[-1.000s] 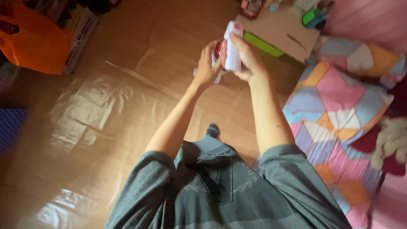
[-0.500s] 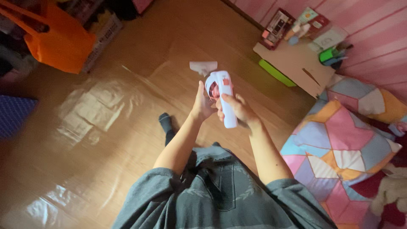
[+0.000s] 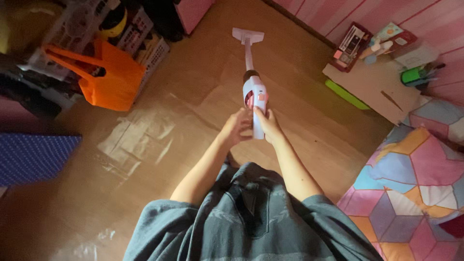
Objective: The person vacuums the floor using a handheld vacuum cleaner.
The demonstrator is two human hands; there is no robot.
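I hold a white and pink stick vacuum [image 3: 254, 96] out in front of me over the wooden floor. My right hand [image 3: 268, 126] is wrapped around its handle. My left hand [image 3: 236, 129] rests against the handle's left side, fingers curled on it. The tube runs away from me to a flat white floor head [image 3: 247, 36] lying on the floor near the far wall.
An orange bag [image 3: 108, 79] and plastic crates [image 3: 140, 34] stand at the far left. A cardboard box [image 3: 374, 84] with small items sits at the right by the pink wall. A patchwork quilt [image 3: 415, 179] lies at the right, a blue mat [image 3: 34, 157] at the left.
The vacuum has swung from upright in my hands to stretched out forward, its head now down on the floor farther away. My view has tilted up towards the far wall.
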